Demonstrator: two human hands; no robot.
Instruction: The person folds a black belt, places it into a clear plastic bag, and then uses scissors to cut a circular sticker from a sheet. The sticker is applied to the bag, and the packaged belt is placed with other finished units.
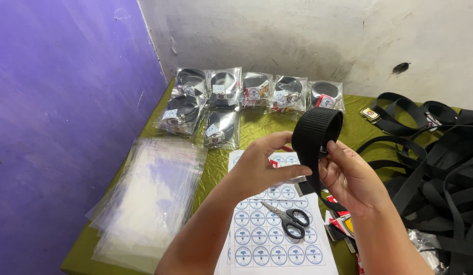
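Black webbing belt sits between both my hands, held up above the surface, rolled partly into a loop at top with its tail hanging down toward me. My left hand is closed around the left side of the strap, thumb and fingers pinching it just under the loop. My right hand is half closed, fingers curled on the right edge and back of the strap, thumb pressing near the loop's inner turn. Long axis of the hanging part runs roughly vertical, top tilted slightly away; loop lies up and between the hands, both about equally near, right hand a bit lower.

Below the hands: scissors with black handles lying on a sheet of round stickers, blades pointing up-left. Small red and yellow cards just right of the sheet. Stack of clear plastic bags on the left of the surface. Pile of loose black belts on the right. Farther back, bagged coiled belts in two rows near the wall; purple wall on the left.
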